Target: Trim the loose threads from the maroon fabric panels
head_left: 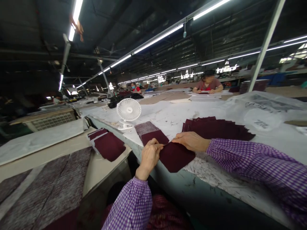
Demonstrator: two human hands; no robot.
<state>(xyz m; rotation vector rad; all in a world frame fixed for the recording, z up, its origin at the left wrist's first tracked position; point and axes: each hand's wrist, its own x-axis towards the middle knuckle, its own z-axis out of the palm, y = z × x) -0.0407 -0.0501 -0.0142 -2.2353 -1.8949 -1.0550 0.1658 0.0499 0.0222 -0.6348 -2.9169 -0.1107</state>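
A dark maroon fabric piece (177,158) hangs over the front edge of the white-covered table, its upper edge pinched between my hands. My left hand (150,156) is closed on its upper left corner. My right hand (190,140) grips the same edge farther right, fingers pressed together. Just behind my left hand lies another piece (147,129), part speckled grey and part maroon. A fanned stack of maroon pieces (216,126) rests behind my right hand. Both forearms wear purple checked sleeves.
A small white fan (129,110) stands on the table (158,113). On the lower left surface are a maroon stack (109,145) and speckled fabric (64,182). A clear plastic bag (261,116) lies at the right. Across the table, a person (208,83) works.
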